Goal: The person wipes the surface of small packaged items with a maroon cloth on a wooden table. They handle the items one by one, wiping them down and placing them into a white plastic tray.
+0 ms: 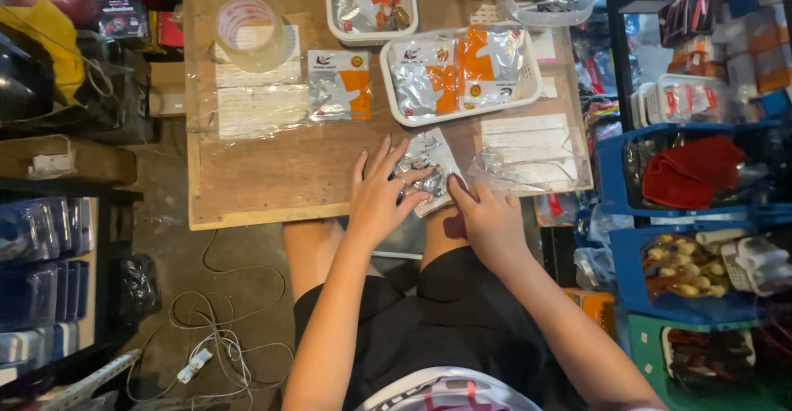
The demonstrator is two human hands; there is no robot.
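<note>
At the near edge of the wooden table [272, 172], the left hand [378, 199] presses spread fingers flat on a small silver packet [429, 167], while the right hand [488, 219] has its grip pinched on the packet's lower corner.

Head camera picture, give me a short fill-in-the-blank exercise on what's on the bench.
1. Both hands, left hand and right hand, press on one small silver ____.
2. The roll of clear tape stands at the bench's far ____ side.
3. The white tray holds silver and ____ packets.

Missing words: packet; left; orange
</note>
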